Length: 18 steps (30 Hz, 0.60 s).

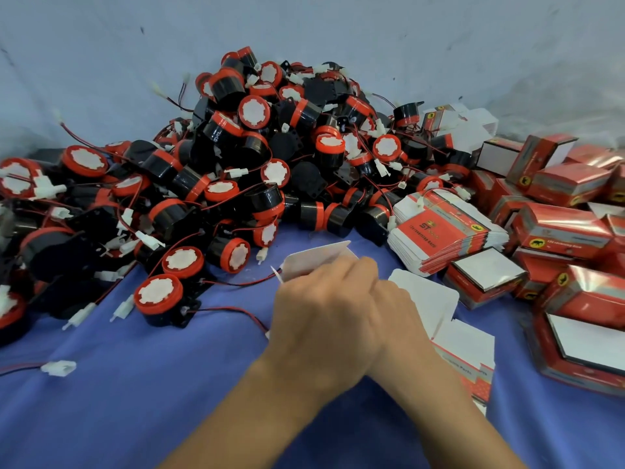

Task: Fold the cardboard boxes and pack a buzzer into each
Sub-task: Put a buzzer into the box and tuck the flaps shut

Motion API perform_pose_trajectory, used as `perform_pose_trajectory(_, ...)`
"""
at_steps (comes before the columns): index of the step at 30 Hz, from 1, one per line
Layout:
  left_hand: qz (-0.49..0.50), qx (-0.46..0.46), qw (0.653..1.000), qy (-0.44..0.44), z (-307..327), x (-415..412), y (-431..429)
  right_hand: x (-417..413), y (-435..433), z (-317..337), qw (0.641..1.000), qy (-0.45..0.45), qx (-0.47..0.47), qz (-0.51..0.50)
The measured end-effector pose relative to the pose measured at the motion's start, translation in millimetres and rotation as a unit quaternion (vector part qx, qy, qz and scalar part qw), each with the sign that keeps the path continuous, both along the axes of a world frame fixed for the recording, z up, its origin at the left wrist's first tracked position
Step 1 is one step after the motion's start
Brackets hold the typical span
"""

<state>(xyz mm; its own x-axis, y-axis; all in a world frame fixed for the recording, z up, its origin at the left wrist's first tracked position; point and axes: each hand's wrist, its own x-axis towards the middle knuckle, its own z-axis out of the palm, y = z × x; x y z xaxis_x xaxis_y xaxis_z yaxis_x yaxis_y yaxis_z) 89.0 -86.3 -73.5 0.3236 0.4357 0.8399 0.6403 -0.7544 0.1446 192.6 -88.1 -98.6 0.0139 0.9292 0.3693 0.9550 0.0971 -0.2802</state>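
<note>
**2 hands on 1 half-folded box**

The left hand [321,313] curled its fingers onto a white flap of the cardboard box [436,299], which sat on the blue cloth [135,401] at centre. The right hand [395,306] was tucked behind the left, and its grip could not be told. Buzzers [236,147] were heaped at 11 o'clock, flat boxes [446,231] lay at 2, and folded boxes [568,231] at 3.

Gold "ST" heads my flat stack [439,231], the line under it too blurred to read; the box [471,367] I hold says "Parts"
</note>
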Motion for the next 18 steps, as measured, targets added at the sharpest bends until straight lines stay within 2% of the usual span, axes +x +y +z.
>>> perform_pose_trajectory(2,0.050,-0.097,0.993,0.046,3,-1,3,6,3,-3,0.996,0.000,-0.084,-0.001)
perform_pose_trajectory(3,0.084,-0.154,0.979,0.105,4,-4,9,7,4,0,0.994,0.021,-0.109,0.007)
perform_pose_trajectory(4,0.104,-0.198,0.961,0.160,2,-8,16,8,4,0,0.993,0.044,-0.111,0.010)
perform_pose_trajectory(6,0.123,-0.240,0.941,0.204,-2,-19,27,6,2,4,0.991,0.078,-0.112,-0.005)
perform_pose_trajectory(13,0.121,-0.258,0.950,0.131,-9,-26,36,9,5,8,0.982,0.135,-0.132,-0.011)
perform_pose_trajectory(18,0.124,-0.242,0.959,0.074,-13,-22,31,7,3,9,0.984,0.115,-0.134,-0.015)
